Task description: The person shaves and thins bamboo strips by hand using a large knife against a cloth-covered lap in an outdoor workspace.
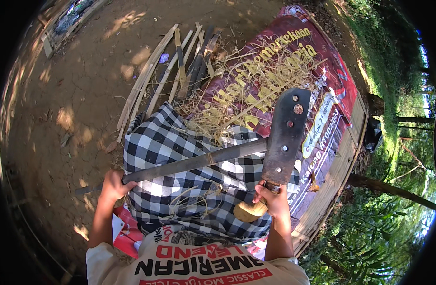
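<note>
Seen from above, a person sits on a raised wooden platform [343,161] outdoors, with a black-and-white checked cloth [180,156] spread over the lap. The left hand [114,184] is clenched around one end of a long, dark bamboo strip [194,162], which lies slantwise across the lap, rising toward the platform's far right side. The right hand [274,199] grips the pale wooden handle [249,210] of a broad, flat-ended chopping knife [285,137], held with its blade pointing away from the body and laid against the strip's far end. Judging by this hold, the left hand steadies the strip while the blade meets it crosswise, and the cloth looks placed to shield the legs. A red printed banner [294,61] covers the platform ahead of the knees, likely as a working mat, and a tangle of pale, curled bamboo shavings [256,90] lies on it just past the cloth. Toward the platform's far left corner, a bundle of split bamboo slats [173,66], some light and some dark, lies fanned out, partly over the bare brown earth [70,109]. To the right, beyond the platform's edge, there is green grass and leafy plants [384,223].
</note>
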{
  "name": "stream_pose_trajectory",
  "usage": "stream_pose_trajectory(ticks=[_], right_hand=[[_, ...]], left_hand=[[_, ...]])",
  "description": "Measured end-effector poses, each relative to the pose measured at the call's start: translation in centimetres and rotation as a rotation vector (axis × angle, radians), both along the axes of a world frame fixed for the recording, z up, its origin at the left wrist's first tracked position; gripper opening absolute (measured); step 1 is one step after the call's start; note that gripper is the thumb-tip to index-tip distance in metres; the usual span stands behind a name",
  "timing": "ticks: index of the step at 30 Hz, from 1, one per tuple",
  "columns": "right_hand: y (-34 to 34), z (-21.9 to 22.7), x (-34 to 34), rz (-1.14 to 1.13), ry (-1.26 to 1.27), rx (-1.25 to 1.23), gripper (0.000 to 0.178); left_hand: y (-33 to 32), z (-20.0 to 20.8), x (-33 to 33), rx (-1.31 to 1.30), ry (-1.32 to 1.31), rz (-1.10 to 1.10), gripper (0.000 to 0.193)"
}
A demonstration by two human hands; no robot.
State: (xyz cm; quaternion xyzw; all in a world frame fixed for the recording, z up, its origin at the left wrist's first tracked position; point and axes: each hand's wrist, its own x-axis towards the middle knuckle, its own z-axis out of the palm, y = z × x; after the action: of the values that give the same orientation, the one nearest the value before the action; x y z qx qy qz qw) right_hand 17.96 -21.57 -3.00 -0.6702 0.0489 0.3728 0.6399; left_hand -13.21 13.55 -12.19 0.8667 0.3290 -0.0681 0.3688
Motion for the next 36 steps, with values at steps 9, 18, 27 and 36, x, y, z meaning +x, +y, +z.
stream_pose_trajectory(ticks=[9,18,27,36], right_hand=[[0.6,-0.1,0.3,0.022,0.08,0.07,0.015],[1.6,-0.1,0.3,0.15,-0.028,0.079,0.014],[3.2,-2.2,-1.5,0.5,-0.025,0.029,0.012],[4.7,-2.1,-2.0,0.257,0.016,0.083,0.02]], left_hand=[[-0.7,-0.4,0.1,0.102,-0.073,0.01,0.063],[-1.2,-0.8,-0.2,0.09,-0.091,0.05,0.064],[-1.1,-0.7,-0.3,0.125,-0.075,0.046,0.065],[-1.5,-1.2,0.0,0.106,-0.099,0.097,0.063]])
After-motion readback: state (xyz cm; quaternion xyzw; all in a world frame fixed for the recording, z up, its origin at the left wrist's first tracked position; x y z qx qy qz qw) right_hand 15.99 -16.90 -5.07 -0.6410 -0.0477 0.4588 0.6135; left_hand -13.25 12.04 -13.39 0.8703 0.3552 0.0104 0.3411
